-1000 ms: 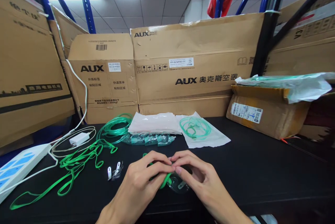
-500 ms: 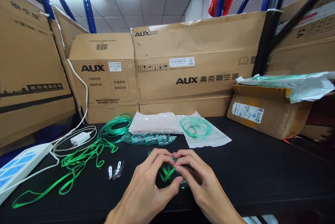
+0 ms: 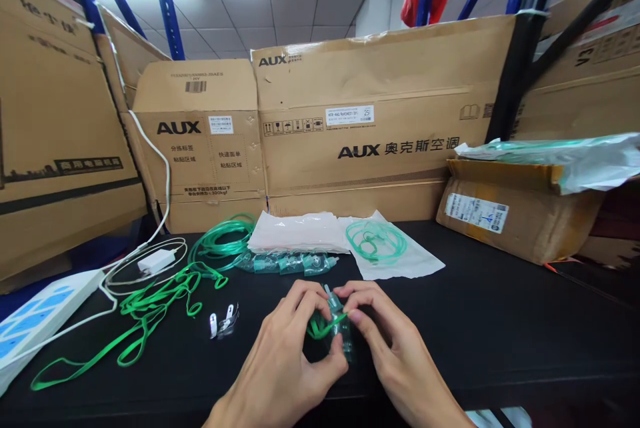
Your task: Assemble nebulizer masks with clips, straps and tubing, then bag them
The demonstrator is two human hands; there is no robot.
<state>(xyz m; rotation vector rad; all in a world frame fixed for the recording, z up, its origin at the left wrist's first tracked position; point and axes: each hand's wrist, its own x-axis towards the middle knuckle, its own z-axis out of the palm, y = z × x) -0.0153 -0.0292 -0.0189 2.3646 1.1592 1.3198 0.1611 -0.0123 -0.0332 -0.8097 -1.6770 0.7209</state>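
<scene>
My left hand [image 3: 285, 355] and my right hand [image 3: 390, 348] meet low in the middle of the view, over the black table [image 3: 500, 321]. Both pinch a small clear green-tinted plastic mask piece [image 3: 341, 328] with a green elastic strap [image 3: 320, 329] folded against it. Fingers of both hands are curled round it. Just beyond lie a row of similar clear mask parts [image 3: 290, 261], a pile of white plastic bags [image 3: 300, 233] and a bag holding coiled green tubing [image 3: 376, 241].
Loose green straps [image 3: 145, 308] and coiled green tubing [image 3: 223, 238] lie at the left, with two small metal clips [image 3: 223, 323], a white charger [image 3: 156, 260] and a power strip [image 3: 35, 318]. Cardboard boxes [image 3: 370, 115] wall the back; an open carton [image 3: 515, 211] sits right.
Both hands have turned the mask piece upright and gathered the green strap tighter against it. The view has shifted slightly.
</scene>
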